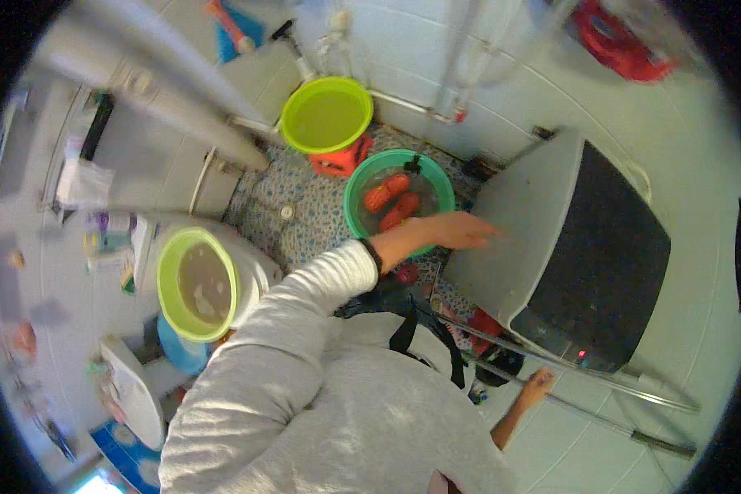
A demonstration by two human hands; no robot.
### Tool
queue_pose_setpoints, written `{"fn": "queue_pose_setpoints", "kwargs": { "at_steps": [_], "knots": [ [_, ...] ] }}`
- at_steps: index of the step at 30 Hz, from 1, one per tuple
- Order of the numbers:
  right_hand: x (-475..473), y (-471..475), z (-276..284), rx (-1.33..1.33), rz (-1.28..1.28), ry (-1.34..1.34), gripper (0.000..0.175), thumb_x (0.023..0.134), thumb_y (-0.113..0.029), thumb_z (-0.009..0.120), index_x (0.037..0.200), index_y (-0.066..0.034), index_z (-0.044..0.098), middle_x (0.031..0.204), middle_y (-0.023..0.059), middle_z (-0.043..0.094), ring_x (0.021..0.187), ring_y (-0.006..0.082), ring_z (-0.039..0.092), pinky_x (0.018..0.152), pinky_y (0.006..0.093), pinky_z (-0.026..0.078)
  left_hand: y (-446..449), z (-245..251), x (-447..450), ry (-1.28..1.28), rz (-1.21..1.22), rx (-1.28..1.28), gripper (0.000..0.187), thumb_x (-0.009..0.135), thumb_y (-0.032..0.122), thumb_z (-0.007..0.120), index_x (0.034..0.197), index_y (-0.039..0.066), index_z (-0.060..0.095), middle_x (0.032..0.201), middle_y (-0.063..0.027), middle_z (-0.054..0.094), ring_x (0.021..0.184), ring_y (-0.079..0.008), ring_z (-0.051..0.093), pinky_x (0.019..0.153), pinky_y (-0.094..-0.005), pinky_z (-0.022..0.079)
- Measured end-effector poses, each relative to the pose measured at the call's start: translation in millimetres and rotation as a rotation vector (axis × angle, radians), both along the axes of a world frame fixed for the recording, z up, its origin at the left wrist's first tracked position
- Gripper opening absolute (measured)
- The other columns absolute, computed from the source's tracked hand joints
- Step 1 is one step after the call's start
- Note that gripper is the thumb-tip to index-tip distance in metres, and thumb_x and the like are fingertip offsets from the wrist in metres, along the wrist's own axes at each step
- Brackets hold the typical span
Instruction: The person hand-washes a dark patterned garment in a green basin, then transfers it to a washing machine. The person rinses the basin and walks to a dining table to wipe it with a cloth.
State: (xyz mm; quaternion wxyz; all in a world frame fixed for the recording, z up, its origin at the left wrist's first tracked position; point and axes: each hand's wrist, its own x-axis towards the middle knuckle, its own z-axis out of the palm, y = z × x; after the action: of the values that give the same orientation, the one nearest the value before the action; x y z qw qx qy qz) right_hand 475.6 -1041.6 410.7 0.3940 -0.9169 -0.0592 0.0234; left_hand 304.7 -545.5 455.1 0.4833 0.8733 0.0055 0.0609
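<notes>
My left hand (460, 230), blurred and with fingers stretched out, passes above the rim of a green plastic basin (349, 207) and points at the grey side of a washing machine (506, 222). Nothing shows in its fingers. A pair of red slippers (388, 192) sits in water inside that basin, partly behind my wrist. My right hand (536, 384) is at lower right, next to metal rails (599, 386) and below the machine's dark top (605, 265); whether it grips anything is unclear.
One yellow-green basin (327, 117) of liquid stands on a red crate (339, 162). Another yellow-green basin (167, 284), holding cloudy water, rests at left. A white sink (139, 395) lies at lower left. A drain (286, 212) sits in the pebble-patterned floor (302, 241).
</notes>
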Motion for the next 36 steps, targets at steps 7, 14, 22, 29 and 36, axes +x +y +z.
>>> {"fn": "queue_pose_setpoints", "kwargs": {
  "at_steps": [7,14,22,29,36],
  "knots": [
    [-101,110,16,-0.203,0.793,0.244,0.038,0.097,-0.033,0.051,0.074,-0.0027,0.054,0.061,0.0013,0.041,0.055,0.0146,0.038,0.052,0.0305,0.034,11,-123,-391,0.636,0.658,-0.048,0.049,0.093,0.037,0.051,0.132,0.009,0.048,0.123,-0.0188,0.057,0.107,-0.037,0.058,0.089,-0.0449,0.047],
    [-160,229,-10,-0.362,1.052,0.394,0.022,0.097,-0.026,0.047,0.101,-0.0047,0.053,0.07,0.0053,0.05,0.062,0.0169,0.047,0.058,0.034,0.042,-226,-207,-702,1.013,1.268,-0.523,0.04,0.09,0.033,0.054,0.122,0.01,0.059,0.125,-0.0185,0.056,0.112,-0.0379,0.054,0.093,-0.0459,0.045],
    [-397,368,-27,-0.482,1.832,0.125,0.019,0.091,-0.011,0.054,0.109,-0.0064,0.059,0.101,0.0173,0.063,0.086,0.032,0.063,0.074,0.0364,0.049,-384,-190,-816,1.252,1.298,-0.802,0.038,0.094,0.028,0.049,0.123,0.005,0.058,0.125,-0.0173,0.057,0.111,-0.0358,0.055,0.092,-0.0452,0.045],
    [-646,449,-82,-0.346,2.184,0.417,0.023,0.09,-0.017,0.054,0.11,-0.0077,0.062,0.102,0.0177,0.063,0.093,0.0357,0.061,0.082,0.0411,0.049,-339,-206,-849,0.896,1.76,-0.809,0.042,0.094,0.029,0.052,0.129,0.005,0.052,0.118,-0.0168,0.06,0.088,-0.0306,0.063,0.08,-0.0433,0.049],
    [-746,485,-158,-0.449,2.348,0.186,0.03,0.091,-0.016,0.052,0.118,-0.0032,0.057,0.108,0.0199,0.062,0.098,0.0318,0.061,0.087,0.0386,0.048,-278,-258,-970,0.534,2.046,-0.325,0.055,0.095,0.03,0.051,0.142,0.006,0.034,0.129,-0.021,0.049,0.09,-0.0266,0.063,0.073,-0.0418,0.052]
  ]
}}
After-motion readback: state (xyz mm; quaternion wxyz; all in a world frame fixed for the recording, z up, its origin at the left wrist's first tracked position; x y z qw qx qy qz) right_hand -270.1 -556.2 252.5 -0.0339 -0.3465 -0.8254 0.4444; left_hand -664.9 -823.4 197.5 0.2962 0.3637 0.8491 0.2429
